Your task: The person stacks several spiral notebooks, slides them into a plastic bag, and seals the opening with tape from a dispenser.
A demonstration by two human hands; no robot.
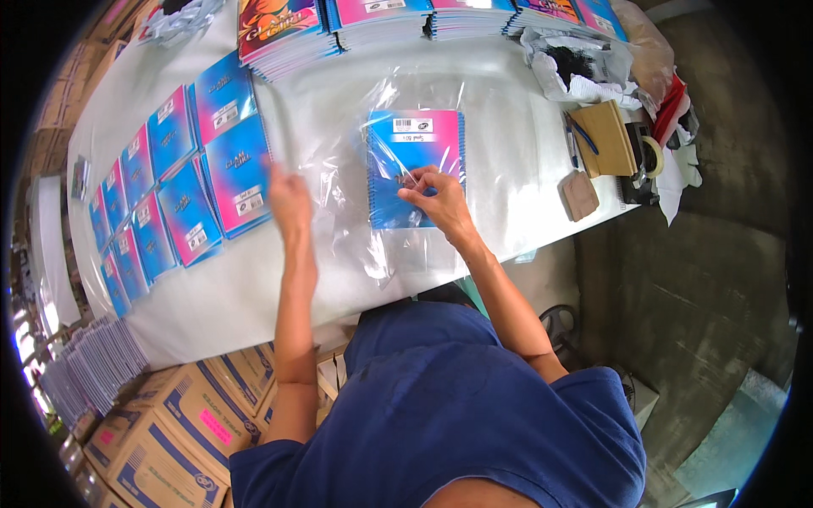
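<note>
A spiral notebook (406, 157) with a blue and pink cover lies under a sheet of clear plastic film (356, 241) at the middle of the table. Over the notebook's lower half, the fingertips of my right hand (440, 203) are pinched together on the film. My left hand (290, 201) is left of the film, beside the nearest of the notebook piles (233, 173). Motion smears its fingers, so I cannot make out whether they grip anything.
Two rows of notebook piles cover the table's left side. Taller notebook stacks (381, 30) line the far edge. On the right are crumpled plastic (584, 72), a pen (584, 135), a brown pad (603, 140) and a tape roll (652, 158). Cardboard boxes (186, 423) stand below left.
</note>
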